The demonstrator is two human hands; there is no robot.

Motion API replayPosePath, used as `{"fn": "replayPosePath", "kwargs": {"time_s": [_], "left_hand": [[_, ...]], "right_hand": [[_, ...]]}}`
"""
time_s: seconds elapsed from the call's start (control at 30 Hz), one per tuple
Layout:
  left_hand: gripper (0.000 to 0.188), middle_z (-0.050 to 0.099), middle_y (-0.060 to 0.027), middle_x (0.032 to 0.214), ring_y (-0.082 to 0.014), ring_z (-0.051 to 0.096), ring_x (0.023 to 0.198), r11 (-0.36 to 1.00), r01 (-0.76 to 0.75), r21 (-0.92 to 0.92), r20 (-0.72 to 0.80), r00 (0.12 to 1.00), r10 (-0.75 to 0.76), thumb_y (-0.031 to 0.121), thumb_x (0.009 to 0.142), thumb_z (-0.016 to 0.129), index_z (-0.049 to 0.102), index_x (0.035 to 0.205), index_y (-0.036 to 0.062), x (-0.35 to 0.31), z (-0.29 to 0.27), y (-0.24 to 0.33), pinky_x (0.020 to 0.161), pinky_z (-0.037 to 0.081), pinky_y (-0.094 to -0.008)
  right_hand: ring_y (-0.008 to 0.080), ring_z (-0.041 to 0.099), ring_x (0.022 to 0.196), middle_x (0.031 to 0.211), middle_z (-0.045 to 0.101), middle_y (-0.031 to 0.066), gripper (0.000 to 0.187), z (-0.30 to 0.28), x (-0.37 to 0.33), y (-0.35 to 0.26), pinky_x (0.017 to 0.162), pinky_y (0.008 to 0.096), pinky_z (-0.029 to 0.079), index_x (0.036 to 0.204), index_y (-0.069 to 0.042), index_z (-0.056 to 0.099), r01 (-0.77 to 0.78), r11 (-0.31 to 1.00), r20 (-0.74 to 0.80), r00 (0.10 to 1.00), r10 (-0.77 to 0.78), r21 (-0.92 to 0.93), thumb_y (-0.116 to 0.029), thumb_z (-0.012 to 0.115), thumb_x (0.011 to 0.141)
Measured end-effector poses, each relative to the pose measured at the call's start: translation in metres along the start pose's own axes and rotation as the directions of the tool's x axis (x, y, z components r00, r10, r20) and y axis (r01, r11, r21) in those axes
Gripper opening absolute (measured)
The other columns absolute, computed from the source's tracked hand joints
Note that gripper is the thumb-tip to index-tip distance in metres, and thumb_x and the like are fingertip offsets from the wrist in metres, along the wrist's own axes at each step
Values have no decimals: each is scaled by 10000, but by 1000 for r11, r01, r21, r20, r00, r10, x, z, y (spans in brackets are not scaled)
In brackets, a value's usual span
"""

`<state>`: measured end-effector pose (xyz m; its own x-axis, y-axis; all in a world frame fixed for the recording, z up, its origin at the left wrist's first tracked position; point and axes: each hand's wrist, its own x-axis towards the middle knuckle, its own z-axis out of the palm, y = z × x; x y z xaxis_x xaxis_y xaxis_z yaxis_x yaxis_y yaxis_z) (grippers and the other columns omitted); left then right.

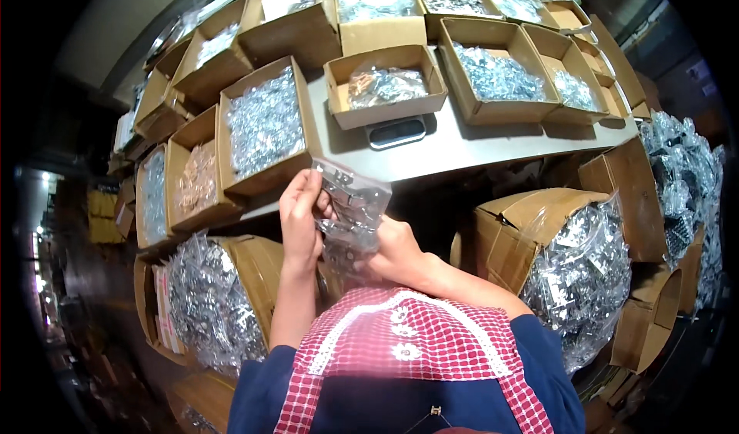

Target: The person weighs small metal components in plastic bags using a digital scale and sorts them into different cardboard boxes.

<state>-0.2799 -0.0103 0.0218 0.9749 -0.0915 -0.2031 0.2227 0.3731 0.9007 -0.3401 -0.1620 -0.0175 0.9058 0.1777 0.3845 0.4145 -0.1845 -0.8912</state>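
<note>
Close in front of my chest, both my hands hold a clear plastic bag (pixel 356 201) with small metal parts inside. At its upper left edge, the fingers of my left hand (pixel 302 212) are pinched on the plastic. My right hand (pixel 397 251) grips the bag lower down on its right side, and its fingertips are partly hidden behind the plastic. Just beyond the bag, a cardboard box (pixel 314 130) full of small silvery parts stands on the table. Farther back, a small open box (pixel 369 118) with copper-coloured and silvery packets rests on a digital scale (pixel 397 132).
Several open boxes line the back of the white table (pixel 462 145). Below its edge, a large carton of bagged metal parts (pixel 209 303) stands at left and another bulging bag of metal brackets (pixel 579 272) at right. Clear packets (pixel 677 165) are heaped at far right.
</note>
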Motion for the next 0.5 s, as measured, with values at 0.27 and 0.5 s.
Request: {"fn": "replayPosePath", "kwargs": {"time_s": [0.27, 0.5], "left_hand": [[859, 469, -136, 1339, -248, 477, 1233, 958, 65, 280, 225, 965, -131, 731, 821, 504, 482, 1288, 10, 50, -70, 8, 1033, 382, -375], [1377, 419, -162, 1417, -266, 455, 1279, 912, 393, -120, 367, 871, -327, 886, 502, 584, 203, 1461, -27, 72, -102, -41, 1045, 415, -405]], "right_hand": [[393, 655, 824, 881, 647, 229, 378, -8, 75, 35, 714, 412, 524, 1095, 16, 597, -44, 990, 80, 996, 34, 132, -72, 686, 738], [400, 642, 729, 766, 652, 208, 280, -14, 138, 42, 680, 472, 527, 881, -39, 659, -242, 924, 420, 836, 354, -297, -302, 644, 785]]}}
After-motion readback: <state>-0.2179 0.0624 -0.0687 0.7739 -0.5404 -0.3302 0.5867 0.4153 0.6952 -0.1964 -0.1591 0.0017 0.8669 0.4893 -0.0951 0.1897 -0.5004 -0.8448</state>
